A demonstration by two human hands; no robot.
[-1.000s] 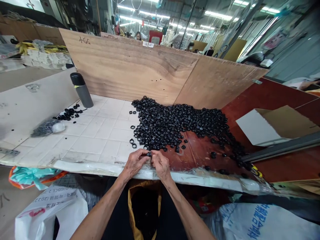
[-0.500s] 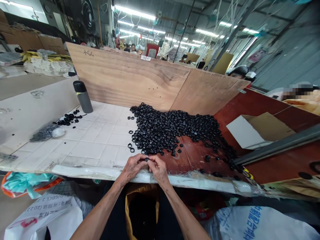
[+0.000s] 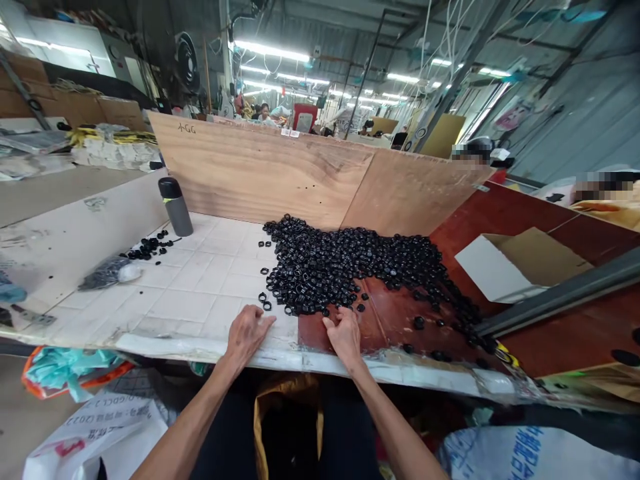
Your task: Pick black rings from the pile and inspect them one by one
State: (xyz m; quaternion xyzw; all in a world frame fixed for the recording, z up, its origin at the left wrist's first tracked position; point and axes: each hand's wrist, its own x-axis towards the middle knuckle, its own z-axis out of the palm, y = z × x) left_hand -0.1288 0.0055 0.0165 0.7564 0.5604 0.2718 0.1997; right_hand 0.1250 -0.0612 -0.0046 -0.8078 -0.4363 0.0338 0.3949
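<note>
My left hand [image 3: 247,335] rests over the white part of the tabletop, thumb stretched away from the fingers, with nothing seen in it. Just beyond its fingertips lie a few loose black rings [image 3: 267,307]. To the right, my right hand [image 3: 344,335] is over the dark red part of the table, thumb and fingers apart. Its fingertips are at the near edge of a large heap of small black ring-shaped plastic parts [image 3: 320,267]. Below the table edge, between my legs, an open brown sack [image 3: 258,427] gapes with a dark inside.
A grey bottle [image 3: 179,215] stands at the back left, near a small group of black pieces [image 3: 148,248] and a clear bag of dark parts [image 3: 103,272]. Wooden boards [image 3: 260,170] wall the back. At right are an open carton [image 3: 540,263] and a metal bar [image 3: 565,293].
My hands were together at the table's front edge with a small black part between the fingers. They have moved apart, left and right, and that part is no longer seen between them.
</note>
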